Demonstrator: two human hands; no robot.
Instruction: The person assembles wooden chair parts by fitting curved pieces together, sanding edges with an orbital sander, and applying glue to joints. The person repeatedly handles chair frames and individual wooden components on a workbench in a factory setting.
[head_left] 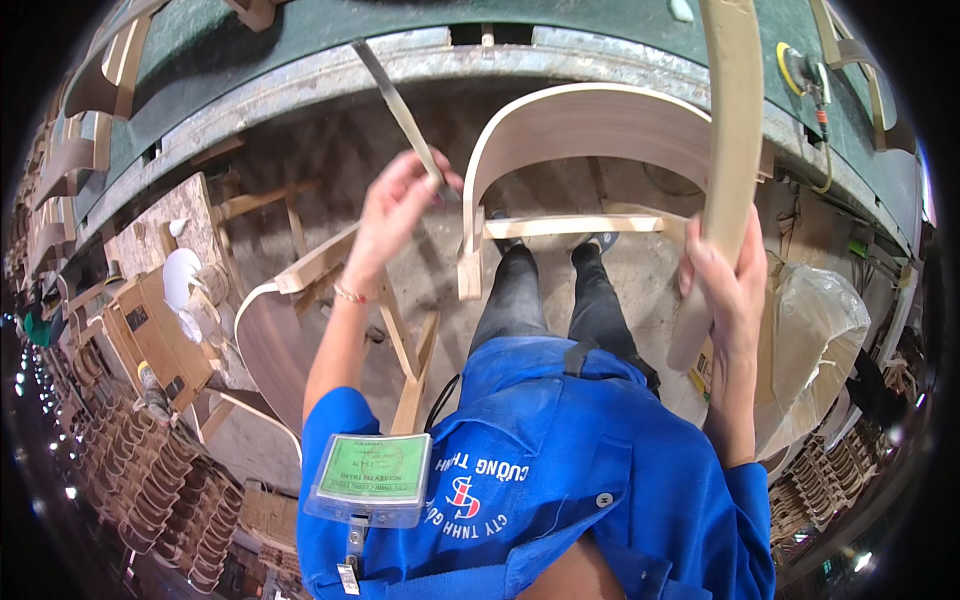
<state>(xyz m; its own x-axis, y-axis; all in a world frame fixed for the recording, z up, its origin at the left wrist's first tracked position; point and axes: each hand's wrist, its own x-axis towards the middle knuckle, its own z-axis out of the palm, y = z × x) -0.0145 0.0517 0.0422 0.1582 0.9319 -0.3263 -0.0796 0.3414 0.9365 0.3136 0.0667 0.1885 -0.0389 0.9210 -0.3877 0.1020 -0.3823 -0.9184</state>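
Note:
My left hand (pixel 392 210) is closed around the lower end of a long, thin, flat grey strip (pixel 395 100). The strip slants up toward the bench, and its exact kind I cannot make out. My right hand (pixel 728 285) grips a long pale wooden bar (pixel 735 120), smooth and tapered at its lower end, which rises close to the camera. Between the hands stands a chair frame with a curved wooden back panel (pixel 590 120) and a straight wooden rail (pixel 580 226). Whether the bar is joined to this frame I cannot tell.
A green-topped bench (pixel 300 40) with a worn edge runs across the far side, with a yellow-rimmed sander (pixel 795 70) on it. Another curved frame (pixel 275 345) stands at left, near a cardboard box (pixel 155 335). Clear plastic wrap (pixel 815 345) covers something at right. Stacked curved wooden parts (pixel 150 480) lie behind.

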